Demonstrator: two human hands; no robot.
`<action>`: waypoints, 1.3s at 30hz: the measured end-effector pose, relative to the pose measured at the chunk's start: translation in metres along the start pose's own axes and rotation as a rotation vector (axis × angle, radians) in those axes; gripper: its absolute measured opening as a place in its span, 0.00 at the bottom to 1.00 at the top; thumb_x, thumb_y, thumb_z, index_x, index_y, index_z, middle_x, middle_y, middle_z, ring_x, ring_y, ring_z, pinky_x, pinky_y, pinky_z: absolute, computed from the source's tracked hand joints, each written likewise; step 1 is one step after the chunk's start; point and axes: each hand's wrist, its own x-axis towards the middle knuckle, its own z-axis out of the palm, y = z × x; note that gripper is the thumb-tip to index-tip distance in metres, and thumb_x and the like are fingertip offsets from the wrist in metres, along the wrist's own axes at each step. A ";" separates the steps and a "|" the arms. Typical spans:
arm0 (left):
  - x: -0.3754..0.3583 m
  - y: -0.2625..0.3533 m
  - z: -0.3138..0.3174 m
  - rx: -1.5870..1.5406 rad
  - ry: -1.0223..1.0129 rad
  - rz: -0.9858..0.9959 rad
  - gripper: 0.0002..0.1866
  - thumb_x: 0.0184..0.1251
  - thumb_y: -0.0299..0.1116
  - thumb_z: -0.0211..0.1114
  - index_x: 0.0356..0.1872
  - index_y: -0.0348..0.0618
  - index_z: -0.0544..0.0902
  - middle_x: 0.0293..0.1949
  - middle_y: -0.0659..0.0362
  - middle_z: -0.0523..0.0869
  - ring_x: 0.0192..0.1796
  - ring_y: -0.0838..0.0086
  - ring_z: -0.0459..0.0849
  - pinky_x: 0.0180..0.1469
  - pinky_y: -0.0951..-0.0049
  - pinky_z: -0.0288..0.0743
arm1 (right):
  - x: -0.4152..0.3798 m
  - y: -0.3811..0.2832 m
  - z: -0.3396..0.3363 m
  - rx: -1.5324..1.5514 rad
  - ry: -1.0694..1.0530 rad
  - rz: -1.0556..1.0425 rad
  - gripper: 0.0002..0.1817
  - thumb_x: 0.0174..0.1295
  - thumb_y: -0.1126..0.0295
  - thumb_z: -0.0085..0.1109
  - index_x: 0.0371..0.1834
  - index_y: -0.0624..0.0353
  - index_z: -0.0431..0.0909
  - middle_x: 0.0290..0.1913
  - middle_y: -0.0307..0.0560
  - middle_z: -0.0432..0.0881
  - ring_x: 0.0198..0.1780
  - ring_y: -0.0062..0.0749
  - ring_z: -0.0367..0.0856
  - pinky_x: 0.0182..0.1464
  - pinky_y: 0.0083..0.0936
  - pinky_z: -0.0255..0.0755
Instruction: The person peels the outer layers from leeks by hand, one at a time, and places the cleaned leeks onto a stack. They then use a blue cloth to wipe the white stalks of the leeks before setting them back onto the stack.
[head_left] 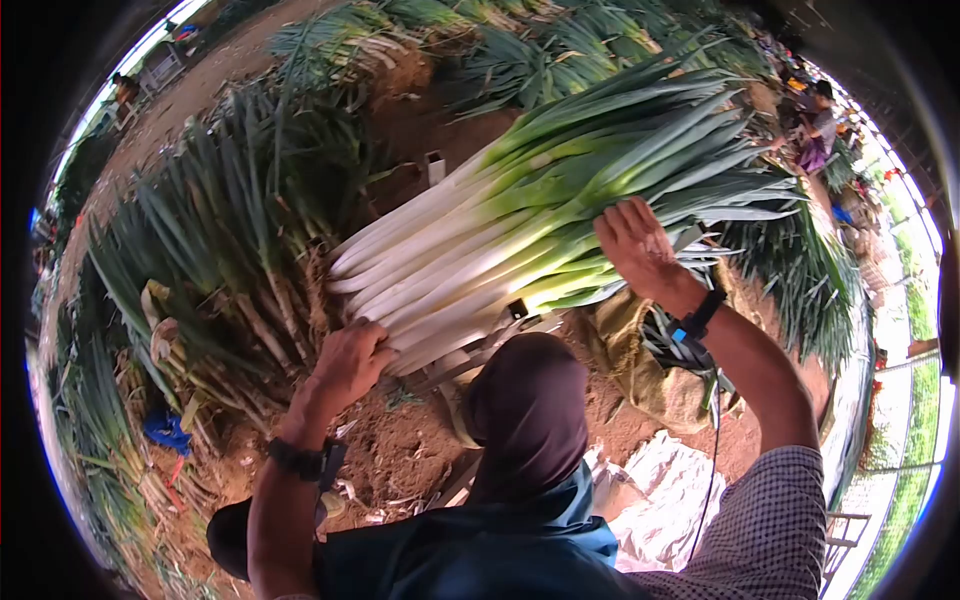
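Note:
A wide layer of cleaned leeks point(450, 235) lies in front of me, white stems toward the left and green leaves toward the upper right. My left hand point(350, 360) is at the lower left root ends of the stems, its fingers curled against them. What it grips, if anything, is hidden. My right hand point(637, 245) rests on the green part of the leeks at the right, knuckles up and fingers bent over the leaves. A dark band is on each wrist.
Uncleaned leeks point(220, 220) with soil on their roots are heaped at the left. More leek bundles point(560, 65) lie beyond. A sack point(640, 370) and white sheeting point(665, 495) are at the lower right. Another person point(817, 130) is at the far right.

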 end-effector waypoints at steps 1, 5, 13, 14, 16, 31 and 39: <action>-0.001 0.002 0.002 0.006 -0.012 -0.009 0.12 0.62 0.36 0.71 0.39 0.38 0.82 0.37 0.48 0.83 0.40 0.48 0.84 0.43 0.53 0.77 | 0.001 0.001 0.000 -0.023 0.011 -0.015 0.14 0.45 0.69 0.60 0.36 0.60 0.71 0.34 0.46 0.70 0.43 0.37 0.71 0.56 0.35 0.67; -0.018 0.011 0.040 0.139 0.182 -0.049 0.10 0.63 0.30 0.65 0.43 0.37 0.81 0.40 0.48 0.81 0.42 0.50 0.83 0.43 0.53 0.77 | -0.008 0.006 0.011 0.039 -0.147 -0.080 0.11 0.48 0.70 0.60 0.33 0.56 0.69 0.32 0.44 0.68 0.41 0.36 0.70 0.53 0.33 0.66; -0.034 0.049 0.079 0.414 0.428 0.022 0.21 0.56 0.27 0.60 0.54 0.36 0.79 0.46 0.48 0.78 0.50 0.58 0.78 0.55 0.57 0.73 | 0.001 0.013 -0.004 0.190 -0.232 -0.130 0.07 0.52 0.71 0.55 0.34 0.59 0.75 0.33 0.47 0.74 0.42 0.41 0.73 0.52 0.35 0.68; -0.031 0.052 0.076 0.354 0.452 0.020 0.22 0.57 0.26 0.59 0.56 0.36 0.78 0.47 0.47 0.78 0.50 0.57 0.77 0.57 0.56 0.72 | 0.002 0.013 -0.004 0.185 -0.186 -0.143 0.05 0.51 0.71 0.56 0.31 0.57 0.74 0.33 0.48 0.74 0.42 0.40 0.73 0.50 0.34 0.68; -0.030 0.038 0.076 0.462 0.504 -0.069 0.22 0.57 0.26 0.60 0.56 0.38 0.79 0.49 0.48 0.78 0.53 0.56 0.77 0.58 0.55 0.71 | -0.002 0.006 0.028 0.181 -0.135 -0.231 0.04 0.51 0.71 0.57 0.29 0.56 0.74 0.35 0.48 0.75 0.43 0.39 0.73 0.48 0.34 0.67; -0.014 0.027 0.060 0.308 0.323 -0.113 0.22 0.54 0.28 0.72 0.52 0.41 0.80 0.47 0.52 0.78 0.54 0.53 0.78 0.52 0.54 0.77 | 0.023 0.015 -0.046 0.464 0.144 0.166 0.07 0.53 0.77 0.61 0.36 0.62 0.78 0.45 0.45 0.83 0.53 0.41 0.78 0.61 0.39 0.70; -0.019 0.026 0.059 0.254 0.341 -0.099 0.22 0.52 0.28 0.74 0.51 0.41 0.80 0.46 0.52 0.78 0.50 0.53 0.79 0.52 0.57 0.76 | 0.014 0.002 -0.002 0.499 0.198 0.087 0.06 0.49 0.73 0.66 0.28 0.54 0.78 0.33 0.41 0.75 0.44 0.39 0.74 0.54 0.35 0.70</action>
